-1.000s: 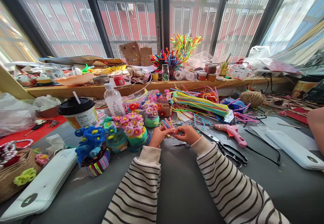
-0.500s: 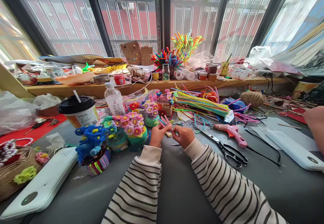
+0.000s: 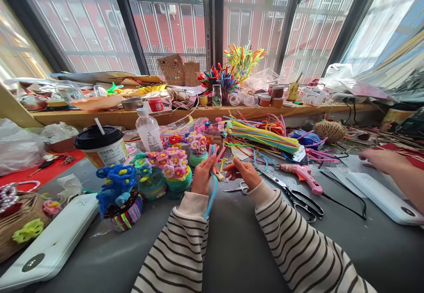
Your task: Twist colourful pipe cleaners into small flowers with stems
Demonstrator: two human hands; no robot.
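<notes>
My left hand (image 3: pixel 203 175) is closed around several pink and blue pipe cleaners (image 3: pixel 213 152). A light blue pipe cleaner (image 3: pixel 212 194) from this bunch hangs down past my wrist to the sleeve cuff. My right hand (image 3: pixel 244 174) hovers just to the right, apart from the bunch, its fingers loosely bent and nothing visible between them. Under that hand lie small scissors (image 3: pixel 239 189). A little yellow piece (image 3: pixel 219 177) rests on the table between my hands. Close by on the left stands a pot of pink fuzzy flowers (image 3: pixel 179 180).
Large black-handled scissors (image 3: pixel 300 200) and a pink glue gun (image 3: pixel 306 176) lie to the right. Behind them is a pile of pipe cleaners (image 3: pixel 265 134). Another person's hand (image 3: pixel 380 159) reaches in above a white power bank (image 3: pixel 384 196). A lidded cup (image 3: pixel 102 147) stands left.
My hands have moved apart, the right one slightly to the right. A blue pipe cleaner now hangs below my left hand. The other person's hand has reached further in from the right.
</notes>
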